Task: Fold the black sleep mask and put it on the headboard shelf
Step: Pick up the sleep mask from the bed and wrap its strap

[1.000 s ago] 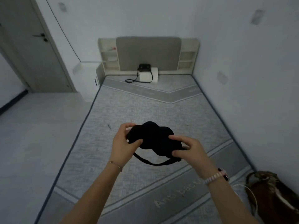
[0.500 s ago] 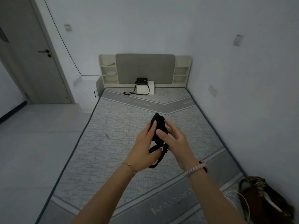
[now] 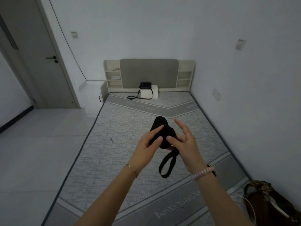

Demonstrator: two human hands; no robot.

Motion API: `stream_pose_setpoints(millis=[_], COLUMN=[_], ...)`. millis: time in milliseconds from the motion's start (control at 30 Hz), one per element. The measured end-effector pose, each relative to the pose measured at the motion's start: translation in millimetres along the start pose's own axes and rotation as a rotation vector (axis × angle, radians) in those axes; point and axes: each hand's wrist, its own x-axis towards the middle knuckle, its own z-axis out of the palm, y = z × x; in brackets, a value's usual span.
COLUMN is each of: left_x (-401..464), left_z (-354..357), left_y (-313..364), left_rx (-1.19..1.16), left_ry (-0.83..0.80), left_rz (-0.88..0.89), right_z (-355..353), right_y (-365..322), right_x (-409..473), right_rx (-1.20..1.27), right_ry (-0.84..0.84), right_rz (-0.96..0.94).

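Note:
The black sleep mask is folded in half and held in the air above the grey mattress. My left hand pinches its left side with thumb and fingers. My right hand presses its thumb on the mask's lower right, with the other fingers spread. The mask's strap loop hangs down below my hands. The headboard stands at the far end of the bed, with cream shelf cubbies on the left and the right.
A small black bag with a long strap leans on a white box at the head of the bed. A brown bag and a white cable lie at the bottom right. A wall runs along the bed's right side; a door is at the left.
The mask went from spread flat between both hands to folded in half. The strap now hangs lower as a loop, and my right fingers have opened out.

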Motion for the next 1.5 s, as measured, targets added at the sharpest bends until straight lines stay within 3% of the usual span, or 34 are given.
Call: stream_pose_setpoints(millis=[100,233,333,500,600,800,900,1067,1133,1300,1400,1500], left_x=[2,4,8,13,17,17,15,11,10,7,7,5], left_z=[-3,-7,-14,-23,-26,-45,-53,-51,-47,-43,-44,-44], left_y=[6,11,14,16,14,9,5,5,9,16,20,24], left_rx=[-0.350,-0.431,-0.452,-0.516,-0.558,-0.553,-0.487,-0.399,-0.354,-0.195,-0.143,-0.052], left_ry=[0.095,0.168,0.241,0.314,0.378,0.451,0.418,0.283,0.226,0.152,0.127,0.088], left_rz=[-0.117,-0.129,-0.106,-0.111,-0.155,-0.171,-0.178,-0.191,-0.172,-0.114,-0.081,-0.049], right_z=[1,3,8,28,27,10,-1,-16,-13,1,3,5], right_y=[-3,-4,-2,24,35,11,-13,-36,-38,-26,-22,-25], right_x=[-3,-9,-27,-53,-54,-61,-60,-43,-36,-24,-22,-19], right_rx=[0.034,0.050,-0.114,-0.561,-0.603,-0.395,-0.107,0.632,0.712,0.333,-0.031,-0.164], right_ry=[-0.006,0.001,0.157,0.268,0.316,0.083,0.011,-0.155,-0.141,0.079,0.106,0.109], right_rz=[0.029,0.097,0.109,-0.071,-0.170,-0.166,-0.051,0.080,0.086,-0.005,0.002,0.008])
